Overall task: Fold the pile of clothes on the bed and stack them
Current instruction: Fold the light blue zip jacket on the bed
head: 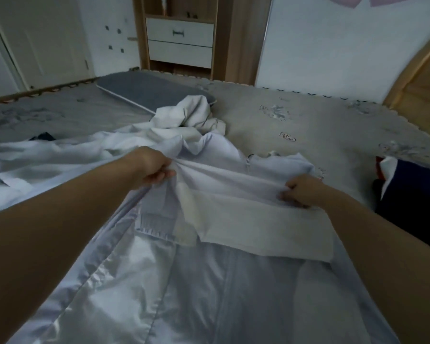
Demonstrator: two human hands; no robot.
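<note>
- The bed (296,120) takes up most of the view, grey patterned cover, and the clothes are spread across the near and left parts of it.
- Biggest thing on it is a pale jacket (159,281) laid out lengthwise toward the camera, zip line running down the middle. It's not folded yet.
- Off to the left there's another white garment (23,165) lying loose, and further back a crumpled white heap (191,115) next to a grey mat (144,88). So plenty left to do, I'd say early in the job.
- On the right edge sits a dark navy bundle (407,194), can't tell if that's a folded piece or not.
- Left hand (154,170) is bunched tight on the jacket fabric near the far end, and right hand (303,192) pinches the same jacket on the other side. Hands well apart, cloth stretched between them.
- My read: this is the step of pulling the top part flat or over. Next it needs both hands moving together evenly so the fold lands straight, then smoothing.
</note>
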